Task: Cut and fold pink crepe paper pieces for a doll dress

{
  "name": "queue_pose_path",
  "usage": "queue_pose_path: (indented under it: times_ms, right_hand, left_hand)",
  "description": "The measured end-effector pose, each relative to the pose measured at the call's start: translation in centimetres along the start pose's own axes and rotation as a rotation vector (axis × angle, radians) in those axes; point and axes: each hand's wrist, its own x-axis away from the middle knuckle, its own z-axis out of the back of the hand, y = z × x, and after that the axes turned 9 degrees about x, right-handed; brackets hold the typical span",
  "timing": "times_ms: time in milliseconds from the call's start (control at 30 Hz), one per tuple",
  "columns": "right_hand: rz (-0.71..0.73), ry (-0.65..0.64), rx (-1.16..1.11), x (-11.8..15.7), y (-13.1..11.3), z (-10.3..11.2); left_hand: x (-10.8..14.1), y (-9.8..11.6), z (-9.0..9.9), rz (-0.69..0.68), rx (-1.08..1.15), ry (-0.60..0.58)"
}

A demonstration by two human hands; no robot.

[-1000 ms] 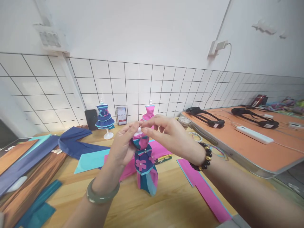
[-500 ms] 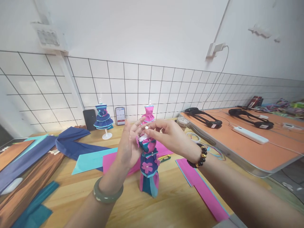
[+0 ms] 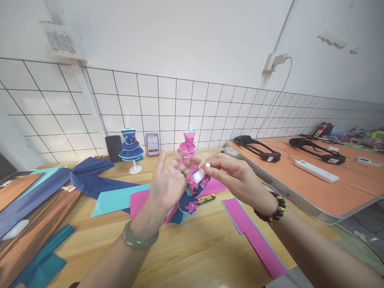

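A miniature dress form (image 3: 187,202) in a navy, pink and teal dress with pink flowers leans to the right above the wooden table. My right hand (image 3: 237,176) has its thumb and forefinger pinched on the white knob at the form's neck. Beside the form's upper left, my left hand (image 3: 168,182) is open, palm up, with fingers spread. Its fingertips reach the bodice, though whether they press on it I cannot tell. The form's lower end is partly behind my left hand.
Two other dressed forms, one navy (image 3: 131,146) and one pink (image 3: 187,143), stand by the wall near a phone (image 3: 153,145). A yellow-green utility knife (image 3: 207,199) and pink strips (image 3: 255,236) lie on the table. Black headsets (image 3: 258,149) rest on the orange table.
The dress form has gone from upright to leaning right. My right hand moved right with its top, and my left palm turned further upward.
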Motion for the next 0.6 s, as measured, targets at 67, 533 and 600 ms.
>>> queue_pose_path:
  times_ms: [67,533,600]
  right_hand:
    - [0.017,0.007,-0.013,0.2,0.3,0.0]
    - [-0.108,0.040,-0.108,1.0,2.0,1.3]
    - [-0.136,0.034,-0.124,0.4,2.0,1.6]
  left_hand:
    - [0.0,-0.1,0.1,-0.007,0.017,-0.012]
    - [-0.2,0.9,0.5,-0.226,-0.020,0.014]
    - [0.1,2.0,0.4,-0.358,-0.081,0.049]
